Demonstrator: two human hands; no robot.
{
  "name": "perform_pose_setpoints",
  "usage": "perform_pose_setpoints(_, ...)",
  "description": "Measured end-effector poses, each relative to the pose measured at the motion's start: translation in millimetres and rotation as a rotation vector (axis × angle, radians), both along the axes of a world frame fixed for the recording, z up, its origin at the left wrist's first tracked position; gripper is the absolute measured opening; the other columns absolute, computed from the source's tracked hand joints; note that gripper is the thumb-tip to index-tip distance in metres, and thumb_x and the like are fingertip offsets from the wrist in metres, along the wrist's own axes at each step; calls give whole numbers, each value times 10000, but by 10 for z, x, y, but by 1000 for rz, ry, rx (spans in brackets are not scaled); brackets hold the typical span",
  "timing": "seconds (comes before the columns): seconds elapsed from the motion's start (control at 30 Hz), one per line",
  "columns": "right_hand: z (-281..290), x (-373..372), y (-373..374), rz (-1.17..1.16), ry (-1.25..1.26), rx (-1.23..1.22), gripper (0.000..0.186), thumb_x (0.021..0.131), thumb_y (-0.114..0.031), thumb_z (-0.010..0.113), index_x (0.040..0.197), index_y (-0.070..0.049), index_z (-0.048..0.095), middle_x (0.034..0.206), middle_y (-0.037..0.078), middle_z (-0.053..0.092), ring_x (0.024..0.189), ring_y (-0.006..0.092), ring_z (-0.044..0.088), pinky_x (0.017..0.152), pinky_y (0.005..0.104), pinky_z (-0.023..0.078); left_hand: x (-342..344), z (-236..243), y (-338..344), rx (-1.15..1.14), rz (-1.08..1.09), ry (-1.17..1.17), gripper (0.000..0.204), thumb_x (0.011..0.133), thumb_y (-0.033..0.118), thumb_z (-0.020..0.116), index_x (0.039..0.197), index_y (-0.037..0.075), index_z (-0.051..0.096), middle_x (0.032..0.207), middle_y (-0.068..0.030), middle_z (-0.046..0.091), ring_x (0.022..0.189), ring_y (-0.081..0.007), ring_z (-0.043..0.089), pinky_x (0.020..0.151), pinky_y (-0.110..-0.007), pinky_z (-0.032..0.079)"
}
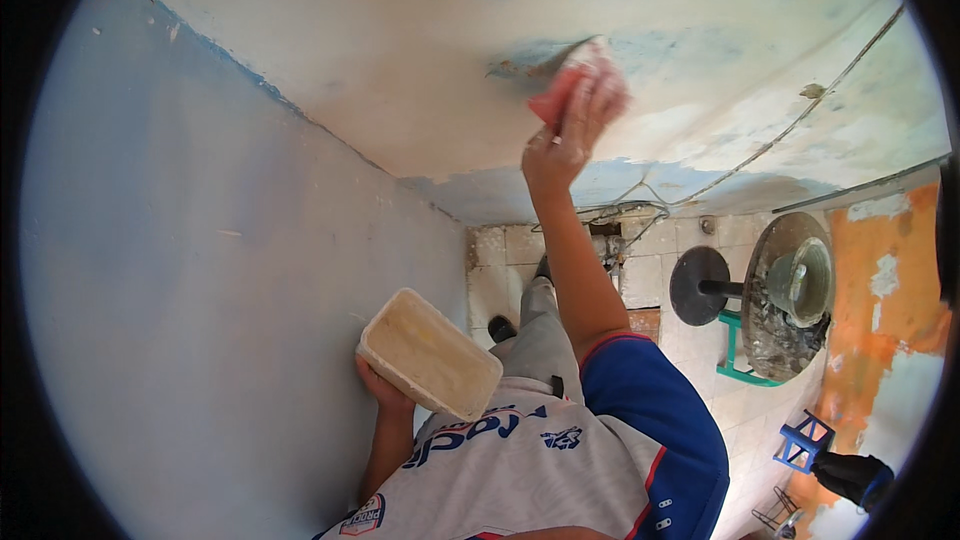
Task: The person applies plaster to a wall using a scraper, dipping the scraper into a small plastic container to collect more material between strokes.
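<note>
My right hand [570,145] is stretched up to the patchy white-and-blue wall [400,70], its fingers closed round a red, whitish-smeared pad [580,85], perhaps a sponge or cloth. Motion blurs the pad, and its far side is hidden. Beside it, bluish-grey patches show on the wall. Low on the left, my left hand [385,380] grips the side of a rectangular tub [430,355], off-white and coated inside with a pale cream material. The tub is tilted in front of my shirt.
A blue-grey wall [200,260] stands close on my left. A cable [780,140] runs along the wall ahead. Right of me are a round table [760,340] bearing a bucket [802,283], a green stool [740,365] and a blue stool [803,440]. Loose wires [640,205] lie by the tiled floor.
</note>
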State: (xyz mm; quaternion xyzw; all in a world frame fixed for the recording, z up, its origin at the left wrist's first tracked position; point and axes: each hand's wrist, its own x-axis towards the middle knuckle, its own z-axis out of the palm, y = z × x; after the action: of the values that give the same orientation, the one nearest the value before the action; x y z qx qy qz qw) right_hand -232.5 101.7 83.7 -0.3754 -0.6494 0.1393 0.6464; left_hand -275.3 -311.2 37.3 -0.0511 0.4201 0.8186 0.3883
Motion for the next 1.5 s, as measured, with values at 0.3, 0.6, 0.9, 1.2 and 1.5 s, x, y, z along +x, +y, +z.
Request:
perform_pose_setpoints(0.3, -28, 54, -42, 32, 29, 44, 810, 778, 153, 513, 1569, -14, 480, 1654, 258, 390, 1563, 526, 236, 1283, 651, 117, -27, -46, 6, 31, -15, -37, 773, 1044, 684, 328, 1553, 120, 473, 1553, -117, 531, 1398, -335, 542, 1141, -506, 475)
perform_pose_setpoints(0.6, -87, 68, -90, 280, -161, 211, 816, 787, 149, 522, 1581, -30, 470, 1666, 294, 343, 1555, 558, 225, 1278, 643, 147, -15, -63, 43, 65, -21, -31, 784, 1046, 690, 301, 1550, 116, 480, 1554, -114, 534, 1403, -325, 537, 1157, -490, 459)
perform_pose_setpoints(0.9, -216, 216, 54, 306, -232, 334, 750, 852, 126, 540, 1585, -6, 449, 1676, 319, 301, 1566, 571, 167, 1281, 615, 141, 9, 32, 91, 4, -22, -26, 759, 1049, 677, 306, 1529, 123, 506, 1529, -111, 557, 1386, -320, 552, 1142, -478, 470)
perform_pose_setpoints(1.2, -24, 192, 35, 101, -98, 62, 813, 891, 153, 499, 1650, -111, 372, 1724, 217, 264, 1608, 467, 130, 1301, 604, 104, 44, 36, 62, -10, -36, -39, 767, 1044, 691, 329, 1555, 138, 473, 1549, -108, 533, 1391, -330, 546, 1136, -501, 479)
perform_pose_setpoints(1.5, -150, 328, 97, -194, 88, -33, 750, 926, 110, 506, 1638, -90, 385, 1718, 206, 288, 1601, 440, 203, 1300, 614, 96, 41, 74, 21, 23, -67, 6, 785, 1043, 706, 320, 1574, 142, 449, 1578, -107, 505, 1420, -332, 521, 1151, -499, 469)
